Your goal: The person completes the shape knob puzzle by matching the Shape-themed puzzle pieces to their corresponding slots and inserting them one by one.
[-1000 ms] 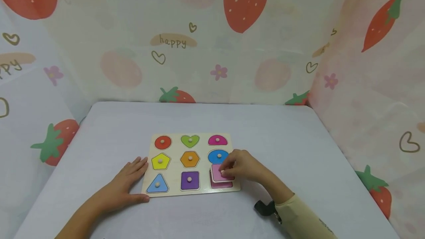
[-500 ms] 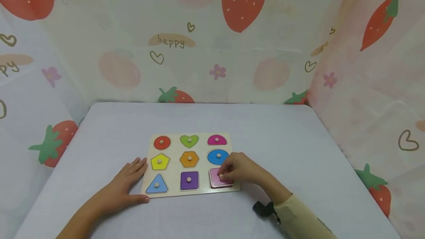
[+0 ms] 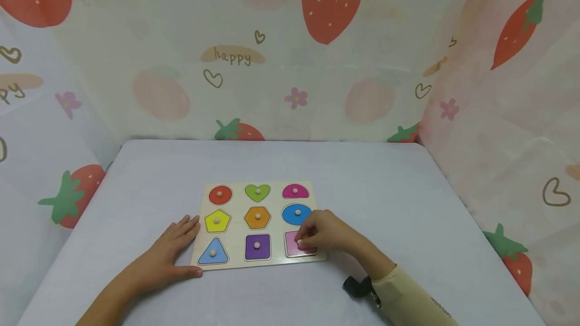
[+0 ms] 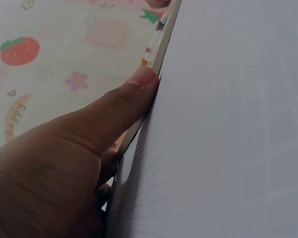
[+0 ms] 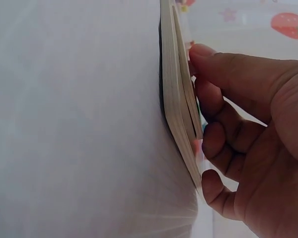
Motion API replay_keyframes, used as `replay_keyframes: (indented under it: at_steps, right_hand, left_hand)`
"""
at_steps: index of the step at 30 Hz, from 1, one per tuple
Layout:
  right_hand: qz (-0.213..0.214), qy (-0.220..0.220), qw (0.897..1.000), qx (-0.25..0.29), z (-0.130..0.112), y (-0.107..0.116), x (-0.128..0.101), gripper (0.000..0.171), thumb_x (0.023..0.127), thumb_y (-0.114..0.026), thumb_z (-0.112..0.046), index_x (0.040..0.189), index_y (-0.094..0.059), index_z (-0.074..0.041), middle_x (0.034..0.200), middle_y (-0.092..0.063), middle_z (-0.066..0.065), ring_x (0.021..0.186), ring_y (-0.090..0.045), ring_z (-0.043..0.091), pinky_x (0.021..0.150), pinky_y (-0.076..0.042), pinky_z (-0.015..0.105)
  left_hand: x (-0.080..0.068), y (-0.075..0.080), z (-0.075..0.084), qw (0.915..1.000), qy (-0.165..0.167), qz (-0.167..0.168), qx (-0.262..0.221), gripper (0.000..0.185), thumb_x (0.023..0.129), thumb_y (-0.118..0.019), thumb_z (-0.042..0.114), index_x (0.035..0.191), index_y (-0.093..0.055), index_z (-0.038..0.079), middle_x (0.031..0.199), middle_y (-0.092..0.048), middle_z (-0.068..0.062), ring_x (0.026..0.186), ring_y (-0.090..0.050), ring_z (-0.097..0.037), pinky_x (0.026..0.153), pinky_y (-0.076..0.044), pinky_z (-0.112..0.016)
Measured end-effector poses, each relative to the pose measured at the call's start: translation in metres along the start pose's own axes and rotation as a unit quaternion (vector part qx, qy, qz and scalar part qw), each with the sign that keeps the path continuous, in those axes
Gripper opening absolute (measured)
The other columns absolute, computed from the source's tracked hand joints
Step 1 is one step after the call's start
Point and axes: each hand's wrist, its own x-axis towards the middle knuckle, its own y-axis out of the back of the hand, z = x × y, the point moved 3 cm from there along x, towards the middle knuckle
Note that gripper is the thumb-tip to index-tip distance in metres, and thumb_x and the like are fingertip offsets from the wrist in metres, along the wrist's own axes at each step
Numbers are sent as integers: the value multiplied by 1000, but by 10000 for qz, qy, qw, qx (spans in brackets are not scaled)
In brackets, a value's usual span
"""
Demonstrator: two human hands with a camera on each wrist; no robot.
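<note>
A wooden shape puzzle board [image 3: 276,225] lies on the white table. My right hand [image 3: 301,240] pinches the small knob of the pink square piece [image 3: 292,248], which sits at the board's near right corner, in or just above its recess. In the right wrist view the fingers [image 5: 228,64] curl over the board's edge [image 5: 174,99]. My left hand [image 3: 174,245] lies flat on the table with straight fingers against the board's left edge. Its thumb [image 4: 139,84] touches the board's rim [image 4: 161,47].
Eight other pieces sit in the board: red circle [image 3: 220,194], green heart [image 3: 257,192], magenta semicircle [image 3: 295,191], yellow pentagon [image 3: 217,221], orange hexagon [image 3: 257,217], blue oval [image 3: 296,213], blue triangle [image 3: 213,253], purple square [image 3: 257,246]. Strawberry-print curtains [image 3: 290,64] wall three sides.
The pink square has come down from a tilted, raised position to lie nearly flush at the board's near right corner, my right hand lowering with it. The left hand has stayed put.
</note>
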Motion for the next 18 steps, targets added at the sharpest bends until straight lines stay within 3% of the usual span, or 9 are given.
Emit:
replay_keyframes:
  at_steps: [18]
  right_hand:
    - [28,76,10000,-11,0,0,-1,6,86,-85,-27,92,-83,-25,73,-69,-15,78,-62,11,66,-56,25]
  left_hand:
    - [0,0,2,9999,-3,43,138,119,70,-78,74,161,-33,12,171,-23,-5,159,-9,-34,130,-3,-45]
